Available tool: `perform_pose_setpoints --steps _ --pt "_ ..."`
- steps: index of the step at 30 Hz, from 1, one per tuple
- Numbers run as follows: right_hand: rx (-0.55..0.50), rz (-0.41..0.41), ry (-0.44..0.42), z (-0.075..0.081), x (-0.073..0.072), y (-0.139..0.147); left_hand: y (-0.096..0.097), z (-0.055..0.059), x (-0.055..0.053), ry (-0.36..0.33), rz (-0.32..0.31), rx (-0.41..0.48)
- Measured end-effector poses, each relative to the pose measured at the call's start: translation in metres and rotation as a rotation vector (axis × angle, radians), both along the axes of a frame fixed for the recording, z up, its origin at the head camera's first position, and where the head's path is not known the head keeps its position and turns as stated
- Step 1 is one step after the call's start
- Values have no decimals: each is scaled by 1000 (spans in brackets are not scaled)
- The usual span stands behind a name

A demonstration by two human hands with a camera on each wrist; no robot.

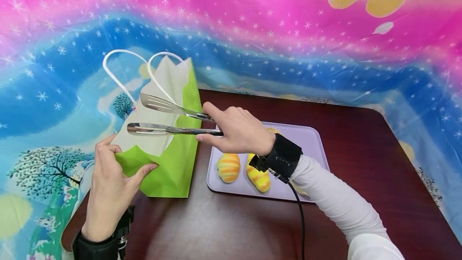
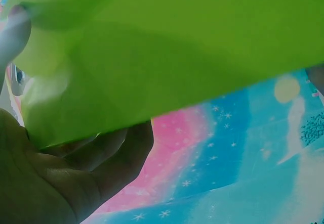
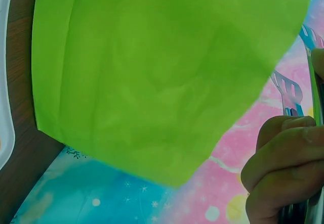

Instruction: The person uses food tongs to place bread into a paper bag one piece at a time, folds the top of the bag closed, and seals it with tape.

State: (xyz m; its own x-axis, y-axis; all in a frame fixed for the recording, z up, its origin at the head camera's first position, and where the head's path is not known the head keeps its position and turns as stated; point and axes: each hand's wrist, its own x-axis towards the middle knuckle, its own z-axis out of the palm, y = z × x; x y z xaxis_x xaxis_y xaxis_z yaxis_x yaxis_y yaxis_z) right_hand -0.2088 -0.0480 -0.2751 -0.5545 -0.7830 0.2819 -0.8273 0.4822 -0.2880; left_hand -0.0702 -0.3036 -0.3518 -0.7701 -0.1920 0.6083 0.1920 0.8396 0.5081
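Observation:
My left hand [image 1: 110,183] grips the upper rim of a green paper bag [image 1: 173,167], thumb on the outer face and fingers round the side. The bag stands upright, its white inside showing. Held in my right hand [image 1: 243,129] is a pair of metal serving tongs [image 1: 157,129]. Their slotted ends are spread apart above the bag's mouth with nothing between them. In the left wrist view the bag [image 2: 177,47] fills most of the picture. The right wrist view shows a slotted end of the tongs [image 3: 289,88] past the bag's edge.
Right of the bag, a pale purple tray [image 1: 312,143] lies on the dark wooden table [image 1: 353,147]. It holds a striped round bun [image 1: 229,167] and a long yellow bread roll [image 1: 260,177]; my right wrist partly hides more bread. White handles [image 1: 124,51] rise from the bag.

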Motion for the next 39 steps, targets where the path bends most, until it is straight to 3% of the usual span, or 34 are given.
perform_pose_setpoints --steps 19,31,39 --pt "-42 -72 13 9 -1 27 5 3 -1 -13 -13 37" --pt "-56 -164 7 11 -1 77 6 3 1 -35 -5 53" --pt "1 -282 9 -6 -1 121 7 2 1 -39 -3 58"
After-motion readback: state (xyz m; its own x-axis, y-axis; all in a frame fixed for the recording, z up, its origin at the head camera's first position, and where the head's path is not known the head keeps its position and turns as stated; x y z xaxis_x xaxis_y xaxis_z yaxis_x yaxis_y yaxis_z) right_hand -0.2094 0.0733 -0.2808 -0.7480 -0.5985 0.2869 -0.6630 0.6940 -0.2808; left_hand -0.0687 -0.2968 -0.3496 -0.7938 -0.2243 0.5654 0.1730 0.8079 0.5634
